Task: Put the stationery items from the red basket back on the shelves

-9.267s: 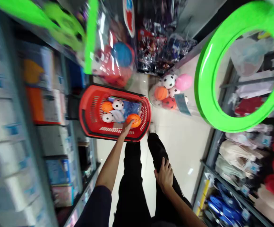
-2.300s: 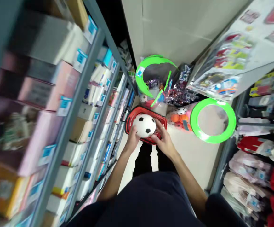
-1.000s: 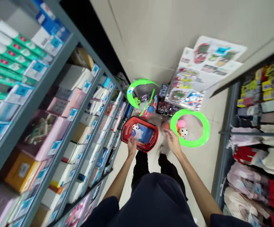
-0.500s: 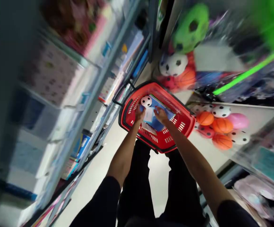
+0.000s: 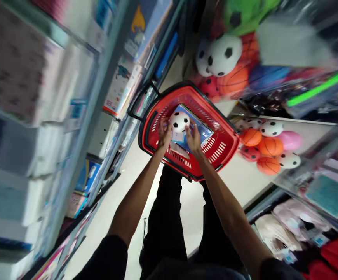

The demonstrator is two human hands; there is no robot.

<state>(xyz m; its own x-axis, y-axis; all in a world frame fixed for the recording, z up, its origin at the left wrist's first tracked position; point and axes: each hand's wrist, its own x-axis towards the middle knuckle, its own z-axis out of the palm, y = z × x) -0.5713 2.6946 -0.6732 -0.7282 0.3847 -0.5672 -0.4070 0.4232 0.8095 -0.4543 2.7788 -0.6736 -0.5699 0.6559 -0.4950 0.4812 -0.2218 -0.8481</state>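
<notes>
Two-handed grip: left hand (image 5: 164,136) and right hand (image 5: 194,137) cup a mini soccer ball (image 5: 180,121) from opposite sides, finger contact blurry. Ball is just left of frame center, inside the outline of the red shopping basket (image 5: 226,134). Probably light, hollow, slightly squashy, smooth enough to slip or roll; not fragile. Best hold: both palms at its widest part, light squeeze. Basket also has a blue booklet (image 5: 206,132), flat, likely bendy, partly under the ball, plus a pale slip (image 5: 178,137) by the fingers; print unreadable. Middle right: clear bin (image 5: 295,177), small orange, white, pink and red balls. Top right: bigger soccer balls (image 5: 225,54) and basketballs (image 5: 233,82), seemingly behind plastic.
</notes>
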